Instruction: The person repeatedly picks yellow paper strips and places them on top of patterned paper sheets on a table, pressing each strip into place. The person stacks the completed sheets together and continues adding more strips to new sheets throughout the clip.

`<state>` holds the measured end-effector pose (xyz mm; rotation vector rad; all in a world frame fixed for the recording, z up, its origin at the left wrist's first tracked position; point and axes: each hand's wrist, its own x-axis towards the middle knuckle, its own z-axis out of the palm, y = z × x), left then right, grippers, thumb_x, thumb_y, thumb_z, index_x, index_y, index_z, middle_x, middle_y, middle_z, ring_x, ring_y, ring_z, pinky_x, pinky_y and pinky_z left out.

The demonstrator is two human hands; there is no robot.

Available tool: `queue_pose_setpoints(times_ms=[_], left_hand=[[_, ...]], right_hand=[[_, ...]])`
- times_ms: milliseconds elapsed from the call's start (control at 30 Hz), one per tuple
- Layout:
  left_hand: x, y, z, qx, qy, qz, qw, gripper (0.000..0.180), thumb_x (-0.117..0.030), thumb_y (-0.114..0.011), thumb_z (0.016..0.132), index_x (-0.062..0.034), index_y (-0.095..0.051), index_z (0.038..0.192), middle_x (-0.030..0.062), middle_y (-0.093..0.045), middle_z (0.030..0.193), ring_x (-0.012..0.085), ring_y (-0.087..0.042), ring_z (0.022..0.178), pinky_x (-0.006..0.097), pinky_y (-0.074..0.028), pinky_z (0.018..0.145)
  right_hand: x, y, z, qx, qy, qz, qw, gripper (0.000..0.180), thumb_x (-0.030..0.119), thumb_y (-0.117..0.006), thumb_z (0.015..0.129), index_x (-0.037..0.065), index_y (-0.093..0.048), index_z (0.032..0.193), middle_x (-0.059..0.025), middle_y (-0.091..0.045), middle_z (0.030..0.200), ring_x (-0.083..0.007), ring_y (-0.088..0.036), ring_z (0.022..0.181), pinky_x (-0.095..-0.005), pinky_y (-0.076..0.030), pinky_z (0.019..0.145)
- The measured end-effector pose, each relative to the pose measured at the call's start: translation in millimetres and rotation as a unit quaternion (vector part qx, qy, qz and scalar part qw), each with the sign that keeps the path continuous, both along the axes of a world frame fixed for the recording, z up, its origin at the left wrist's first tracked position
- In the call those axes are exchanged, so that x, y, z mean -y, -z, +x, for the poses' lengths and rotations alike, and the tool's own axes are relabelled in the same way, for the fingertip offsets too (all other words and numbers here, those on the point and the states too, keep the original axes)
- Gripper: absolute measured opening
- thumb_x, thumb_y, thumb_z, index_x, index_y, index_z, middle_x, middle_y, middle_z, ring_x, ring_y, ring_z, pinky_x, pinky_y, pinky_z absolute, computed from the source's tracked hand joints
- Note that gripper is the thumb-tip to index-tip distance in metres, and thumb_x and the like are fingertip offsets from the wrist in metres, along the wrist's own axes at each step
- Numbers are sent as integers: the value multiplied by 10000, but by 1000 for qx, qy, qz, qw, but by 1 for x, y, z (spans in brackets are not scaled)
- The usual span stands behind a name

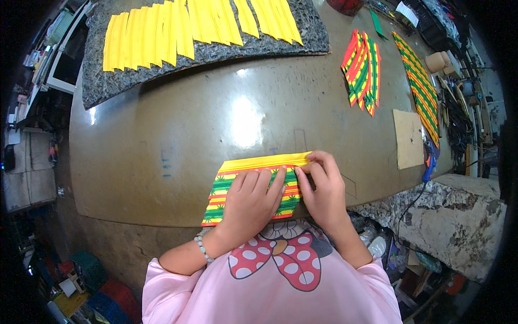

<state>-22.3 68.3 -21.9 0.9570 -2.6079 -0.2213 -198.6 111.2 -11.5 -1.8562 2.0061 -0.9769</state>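
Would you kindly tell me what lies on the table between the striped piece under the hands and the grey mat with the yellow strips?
Nothing: in the head view, only bare, glossy brown table separates the striped piece from the grey mat.

brown table (162, 146), grey mat (226, 54), striped sheets (362, 73)

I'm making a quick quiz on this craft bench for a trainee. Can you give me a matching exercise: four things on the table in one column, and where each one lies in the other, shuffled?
Things
1. striped piece
2. yellow strips
3. cardboard piece
4. long striped band

Places
A. in a row on the grey mat at the far side
B. bare on the table, right of the hands
C. under the left hand and right hand, at the near edge
D. stretched along the far right side of the table

Pairs: 1-C, 2-A, 3-B, 4-D
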Motion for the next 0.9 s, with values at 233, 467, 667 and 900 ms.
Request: queue_pose_setpoints(times_ms=[233,467,667,900], left_hand=[[-3,3,7,-40,7,28,999,428,-210,-697,897,-91,-643,1305,63,-576,998,226,-558,862,360,-472,769],[-2,2,11,-30,17,33,999,473,-191,-683,899,-93,-611,1356,63,-583,1025,221,-563,888,363,-474,770],[-4,5,15,-42,20,41,998,513,-172,-690,872,-101,-601,1372,60,-572,1032,219,-556,910,362,-470,787],[-4,4,17,-42,21,46,998,555,-155,-700,830,-109,-599,1374,55,-566,1052,209,-549,936,356,-465,800]], right_hand=[[-8,3,4,-48,-11,-19,999,114,17,-707,860,-29,-634,934,-172,-651,994,-351,-629,928,-429,-527,818],[-5,-6,10,-64,10,18,998,120,25,-696,865,-44,-642,947,-195,-639,922,-367,-626,871,-445,-522,779],[-5,-9,14,-98,11,42,994,127,39,-672,883,-58,-648,960,-218,-654,928,-377,-642,898,-449,-531,807],[-5,-14,17,-124,1,32,992,126,41,-698,869,-44,-657,953,-215,-701,949,-384,-682,897,-450,-545,810]])
